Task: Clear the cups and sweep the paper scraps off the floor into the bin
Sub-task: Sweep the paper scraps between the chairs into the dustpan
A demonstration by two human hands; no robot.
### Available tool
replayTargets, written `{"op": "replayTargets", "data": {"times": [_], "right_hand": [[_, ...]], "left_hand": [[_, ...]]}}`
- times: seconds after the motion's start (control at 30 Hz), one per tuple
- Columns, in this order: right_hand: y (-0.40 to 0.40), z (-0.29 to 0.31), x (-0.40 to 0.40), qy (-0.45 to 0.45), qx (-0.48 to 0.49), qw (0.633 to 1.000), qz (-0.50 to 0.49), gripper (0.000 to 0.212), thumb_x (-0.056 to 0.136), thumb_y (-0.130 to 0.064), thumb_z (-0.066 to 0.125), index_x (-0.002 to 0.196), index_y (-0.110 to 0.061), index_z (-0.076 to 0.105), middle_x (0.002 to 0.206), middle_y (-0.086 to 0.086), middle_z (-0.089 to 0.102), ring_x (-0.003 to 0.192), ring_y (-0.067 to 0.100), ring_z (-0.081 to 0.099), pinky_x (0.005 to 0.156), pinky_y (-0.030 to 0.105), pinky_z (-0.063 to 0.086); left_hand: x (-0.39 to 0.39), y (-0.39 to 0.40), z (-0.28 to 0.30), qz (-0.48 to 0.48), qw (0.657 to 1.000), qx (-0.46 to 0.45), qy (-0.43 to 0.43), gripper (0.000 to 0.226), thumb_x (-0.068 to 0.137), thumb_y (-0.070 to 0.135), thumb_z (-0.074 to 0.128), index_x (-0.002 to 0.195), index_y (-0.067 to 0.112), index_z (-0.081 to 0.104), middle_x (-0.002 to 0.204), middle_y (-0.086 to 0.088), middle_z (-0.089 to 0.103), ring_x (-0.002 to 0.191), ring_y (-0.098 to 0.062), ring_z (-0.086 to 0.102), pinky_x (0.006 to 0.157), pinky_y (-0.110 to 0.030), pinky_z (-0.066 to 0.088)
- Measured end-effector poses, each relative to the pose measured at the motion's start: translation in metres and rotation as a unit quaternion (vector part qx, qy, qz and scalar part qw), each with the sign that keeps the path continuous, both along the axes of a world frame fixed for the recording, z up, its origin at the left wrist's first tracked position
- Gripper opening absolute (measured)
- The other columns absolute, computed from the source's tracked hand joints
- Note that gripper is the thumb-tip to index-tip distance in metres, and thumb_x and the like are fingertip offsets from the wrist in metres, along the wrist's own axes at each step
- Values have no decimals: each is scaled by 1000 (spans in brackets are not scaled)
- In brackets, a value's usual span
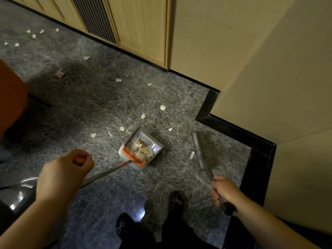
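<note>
My left hand [62,174] grips the orange-tipped top of a long metal handle that runs down to a grey dustpan [158,147] with an orange comb edge. The pan sits on the speckled grey floor and holds a heap of crumpled paper [142,147]. My right hand [225,190] grips the handle of a broom, whose narrow head [197,150] lies on the floor to the right of the pan, blurred. One paper scrap [192,155] lies just left of the broom head. Several more scraps [143,115] are scattered beyond the pan, some far back left [34,35].
Wooden cabinet doors with a dark vent [93,17] line the far wall. A beige wall with black skirting [233,126] juts out on the right. An orange chair [10,94] stands at the left, a dark glossy object [18,193] under my left arm. My black shoes [177,200] are below.
</note>
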State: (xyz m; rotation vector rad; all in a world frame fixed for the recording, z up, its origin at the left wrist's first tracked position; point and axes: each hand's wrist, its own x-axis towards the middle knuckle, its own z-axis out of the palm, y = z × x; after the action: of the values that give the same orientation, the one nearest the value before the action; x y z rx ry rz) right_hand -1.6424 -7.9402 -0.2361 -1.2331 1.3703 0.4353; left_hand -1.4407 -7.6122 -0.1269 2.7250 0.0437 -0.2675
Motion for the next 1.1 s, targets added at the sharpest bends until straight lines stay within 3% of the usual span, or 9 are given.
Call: {"op": "replayTargets", "data": {"times": [0.13,0.23,0.37,0.47,0.67,0.8,0.87,0.97,1.1], "right_hand": [[-23,-18,2,19,13,1000,-5,28,101,-6,33,124,-14,45,36,9,43,25,19,39,30,17,31],[-24,-28,13,21,16,1000,-9,20,99,-4,29,91,-17,42,35,9,40,25,19,37,29,17,30],[-5,-28,41,4,50,999,3,21,98,-1,24,106,-12,41,40,10,37,27,17,34,30,17,28],[16,-18,71,-3,96,995,-17,22,100,-4,25,113,-17,37,41,8,36,29,17,33,31,16,27],[68,-8,137,-24,189,979,-73,24,102,-6,23,90,-19,41,49,5,30,27,10,29,30,12,24],[95,-8,190,-45,221,969,-96,23,101,-7,25,87,-17,40,44,2,32,27,9,30,31,11,26],[104,-10,218,-51,227,968,-97,20,101,-6,25,92,-15,41,47,3,32,27,8,30,33,10,25],[101,-11,245,-60,227,968,-86,25,102,-7,27,126,-6,36,48,3,31,29,7,30,35,10,23],[97,-8,269,-71,186,980,-25,41,103,-9,33,143,-19,32,55,6,36,32,9,35,35,14,27]], "left_hand": [[3,0,-7,35,999,11,-9,9,80,44,69,78,38,63,69,-1,68,67,-29,63,66,-41,55],[11,21,-20,68,998,2,12,31,71,65,55,94,46,63,63,4,68,61,-25,65,63,-43,57],[19,38,-23,95,995,-7,0,29,72,62,56,91,43,66,68,6,68,65,-25,66,66,-46,57],[24,37,-14,111,994,-9,-20,27,71,62,56,90,45,65,71,9,68,66,-20,64,67,-45,57],[51,53,-9,96,995,5,-28,26,73,61,57,91,43,64,70,11,66,64,-17,63,64,-41,56],[82,55,3,89,995,25,-31,8,81,39,69,80,38,62,65,10,62,59,-14,55,57,-34,47],[100,63,6,87,995,22,-32,16,82,32,72,71,36,61,64,10,61,58,-10,52,54,-31,41],[122,73,3,88,995,20,-43,15,81,34,72,86,43,61,61,10,62,58,-11,54,56,-32,44],[155,90,-2,86,995,15,-45,24,80,30,74,65,36,57,61,10,60,58,-17,54,57,-33,43]]}}
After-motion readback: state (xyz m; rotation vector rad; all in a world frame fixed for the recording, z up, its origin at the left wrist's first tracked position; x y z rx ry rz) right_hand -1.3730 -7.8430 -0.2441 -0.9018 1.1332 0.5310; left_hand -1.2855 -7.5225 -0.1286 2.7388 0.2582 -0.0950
